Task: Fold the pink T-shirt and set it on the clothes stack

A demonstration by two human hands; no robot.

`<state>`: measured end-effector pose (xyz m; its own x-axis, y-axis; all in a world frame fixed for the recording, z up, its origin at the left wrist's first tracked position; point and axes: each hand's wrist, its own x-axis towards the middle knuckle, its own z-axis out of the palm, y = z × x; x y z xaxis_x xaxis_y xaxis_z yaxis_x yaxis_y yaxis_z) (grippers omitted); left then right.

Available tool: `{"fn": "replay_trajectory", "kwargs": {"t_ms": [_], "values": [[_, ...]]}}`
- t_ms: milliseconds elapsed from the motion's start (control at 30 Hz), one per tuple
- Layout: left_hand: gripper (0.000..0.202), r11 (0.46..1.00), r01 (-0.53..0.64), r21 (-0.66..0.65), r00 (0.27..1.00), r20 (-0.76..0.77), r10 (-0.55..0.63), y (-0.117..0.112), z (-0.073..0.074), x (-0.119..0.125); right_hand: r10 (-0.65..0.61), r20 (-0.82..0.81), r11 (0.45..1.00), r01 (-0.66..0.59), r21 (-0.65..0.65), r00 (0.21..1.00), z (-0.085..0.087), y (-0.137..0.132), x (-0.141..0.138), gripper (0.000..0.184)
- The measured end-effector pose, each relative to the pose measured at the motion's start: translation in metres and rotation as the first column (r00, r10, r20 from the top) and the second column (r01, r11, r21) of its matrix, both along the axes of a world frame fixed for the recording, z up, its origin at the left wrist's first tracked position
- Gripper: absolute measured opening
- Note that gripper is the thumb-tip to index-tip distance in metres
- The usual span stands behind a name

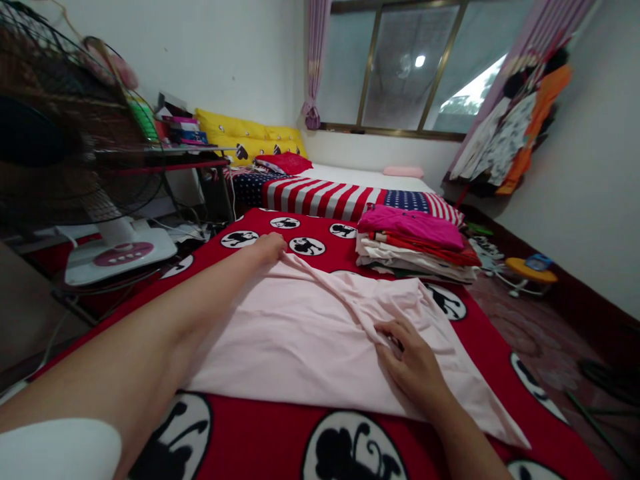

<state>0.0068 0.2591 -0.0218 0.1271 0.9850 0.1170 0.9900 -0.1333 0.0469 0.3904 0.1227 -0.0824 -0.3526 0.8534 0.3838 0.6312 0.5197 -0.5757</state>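
Observation:
A pale pink shirt point(300, 333) lies spread across the red patterned blanket point(260, 427), its upper part creased and partly folded over. My left hand point(270, 248) is closed on the far left corner of the cloth, its fingertips mostly hidden behind the hand. On the right, my right hand point(407, 357) pinches a ridge of the same cloth between thumb and curled fingers. Beyond the shirt, to the right, stands a stack of folded clothes point(417, 243) with a magenta piece on top.
An electric fan point(120, 247) stands at the left, close to my left arm. Behind is a bed with a striped sheet point(320, 200) and a yellow cushion point(250, 137). Clothes point(520, 133) hang at the right wall above a small yellow stool point(530, 270).

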Motion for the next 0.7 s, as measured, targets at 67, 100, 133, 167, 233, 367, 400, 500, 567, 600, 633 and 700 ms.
{"fn": "replay_trajectory", "kwargs": {"t_ms": [67, 100, 133, 167, 233, 367, 400, 500, 567, 600, 633, 700], "values": [[0.015, 1.0, -0.009, 0.023, 0.998, -0.058, 0.011, -0.001, 0.004, -0.004, -0.016, -0.026, 1.0, 0.017, 0.02, 1.0, -0.001, -0.001, -0.001, 0.022], [0.015, 0.999, -0.012, 0.036, 0.996, -0.084, 0.015, -0.002, 0.007, -0.006, -0.023, -0.041, 0.999, 0.024, 0.031, 0.999, -0.002, -0.001, -0.002, 0.02], [0.015, 0.999, -0.013, 0.05, 0.995, -0.103, 0.018, -0.004, 0.01, -0.008, -0.029, -0.056, 0.999, 0.031, 0.042, 0.998, -0.002, -0.001, -0.002, 0.019], [0.017, 0.998, -0.013, 0.065, 0.993, -0.116, 0.021, -0.007, 0.014, -0.01, -0.033, -0.074, 0.998, 0.037, 0.051, 0.997, -0.002, -0.002, -0.003, 0.018], [0.019, 0.995, -0.013, 0.097, 0.991, -0.13, 0.025, -0.015, 0.023, -0.013, -0.038, -0.114, 0.997, 0.045, 0.064, 0.993, -0.001, -0.003, -0.003, 0.016], [0.018, 0.985, 0.032, 0.17, 0.993, -0.117, -0.012, -0.042, 0.039, -0.022, -0.071, -0.182, 0.992, 0.089, 0.093, 0.981, 0.007, -0.005, -0.001, 0.015], [0.017, 0.981, 0.056, 0.187, 0.993, -0.112, -0.035, -0.05, 0.042, -0.024, -0.086, -0.2, 0.989, 0.108, 0.102, 0.976, 0.01, -0.006, 0.001, 0.016], [0.017, 0.971, 0.108, 0.212, 0.991, -0.104, -0.087, -0.077, 0.05, -0.032, -0.091, -0.267, 0.982, 0.132, 0.139, 0.959, 0.02, -0.005, 0.005, 0.016], [0.016, 0.971, 0.116, 0.21, 0.991, -0.097, -0.097, -0.095, 0.053, -0.037, -0.087, -0.312, 0.976, 0.144, 0.163, 0.946, 0.026, -0.004, 0.009, 0.014], [0.016, 0.97, 0.119, 0.212, 0.991, -0.091, -0.101, -0.103, 0.054, -0.039, -0.095, -0.328, 0.973, 0.157, 0.168, 0.94, 0.028, -0.004, 0.012, 0.013], [0.016, 0.969, 0.126, 0.211, 0.99, -0.08, -0.112, -0.111, 0.054, -0.041, -0.107, -0.337, 0.971, 0.171, 0.166, 0.935, 0.03, -0.003, 0.015, 0.012], [0.017, 0.967, 0.158, 0.199, 0.987, -0.051, -0.151, -0.124, 0.053, -0.044, -0.122, -0.321, 0.976, 0.173, 0.134, 0.939, 0.033, -0.001, 0.023, 0.011]]}}
